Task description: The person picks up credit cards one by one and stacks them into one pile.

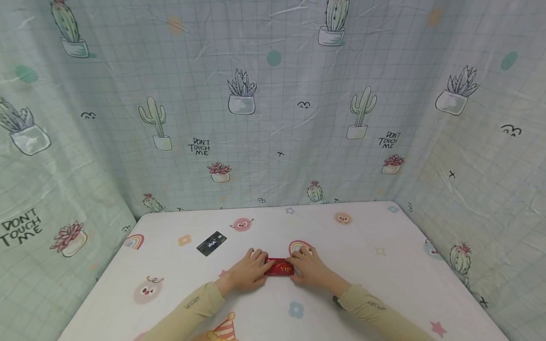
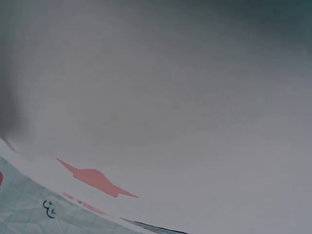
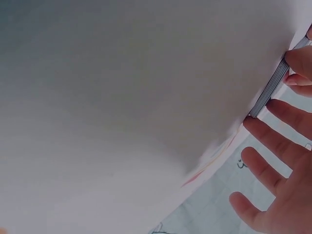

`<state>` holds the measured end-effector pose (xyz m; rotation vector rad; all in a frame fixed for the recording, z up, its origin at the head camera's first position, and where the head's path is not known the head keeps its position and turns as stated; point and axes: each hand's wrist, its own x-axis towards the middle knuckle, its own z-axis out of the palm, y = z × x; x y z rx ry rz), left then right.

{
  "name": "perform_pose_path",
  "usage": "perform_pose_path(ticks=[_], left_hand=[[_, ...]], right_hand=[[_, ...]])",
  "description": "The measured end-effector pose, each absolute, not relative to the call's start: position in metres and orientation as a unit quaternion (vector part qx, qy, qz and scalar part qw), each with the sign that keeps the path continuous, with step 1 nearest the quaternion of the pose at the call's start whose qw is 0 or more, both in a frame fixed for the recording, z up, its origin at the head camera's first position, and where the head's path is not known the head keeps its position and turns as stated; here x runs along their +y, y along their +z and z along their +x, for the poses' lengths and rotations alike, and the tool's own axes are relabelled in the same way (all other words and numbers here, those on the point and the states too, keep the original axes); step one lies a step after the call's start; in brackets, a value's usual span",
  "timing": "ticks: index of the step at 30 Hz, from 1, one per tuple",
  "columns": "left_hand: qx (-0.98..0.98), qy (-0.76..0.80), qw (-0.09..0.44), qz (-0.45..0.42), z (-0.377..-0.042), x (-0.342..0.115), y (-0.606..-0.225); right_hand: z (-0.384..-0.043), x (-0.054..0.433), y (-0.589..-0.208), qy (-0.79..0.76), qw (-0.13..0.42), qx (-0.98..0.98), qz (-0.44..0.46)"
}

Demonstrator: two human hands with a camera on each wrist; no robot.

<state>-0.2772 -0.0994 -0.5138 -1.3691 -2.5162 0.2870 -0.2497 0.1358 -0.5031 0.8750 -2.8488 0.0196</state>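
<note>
A small stack of cards (image 1: 281, 269), with a red VIP card on top, lies flat near the middle of the white table (image 1: 375, 284). My left hand (image 1: 246, 272) grips its left end, one digit lying over the red face. At the right end my right hand (image 1: 311, 268) holds the stack between thumb and fingers. The right wrist view shows the layered grey edge of the card stack (image 3: 271, 88) with right-hand fingers (image 3: 275, 139) against it. Neither hand nor stack appears in the left wrist view, only tabletop.
To the left and farther back lies a black VIP card (image 1: 212, 243). Part of a dark object (image 1: 336, 300) peeks out beside the right sleeve (image 1: 362, 303), mostly hidden. A cactus-print curtain (image 1: 273, 132) surrounds the table's back and sides.
</note>
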Motion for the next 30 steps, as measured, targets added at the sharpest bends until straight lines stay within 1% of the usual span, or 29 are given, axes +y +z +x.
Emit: perform_pose_path(ticks=[14,18,23,30], left_hand=[[-0.874,0.078,0.14,-0.459,-0.276,-0.11,-0.516],[-0.879,0.079,0.134,-0.451,-0.275,-0.115,-0.516],[-0.884,0.077,0.12,-0.445,-0.273,-0.124,-0.515],[-0.888,0.076,0.128,-0.435,-0.273,-0.137,-0.515]], right_hand=[[-0.25,0.135,-0.497,0.03,0.066,-0.953,0.293],[-0.252,0.133,-0.495,0.04,0.062,-0.953,0.295],[-0.256,0.127,-0.494,0.034,0.068,-0.949,0.307],[-0.261,0.118,-0.489,0.021,0.075,-0.943,0.324]])
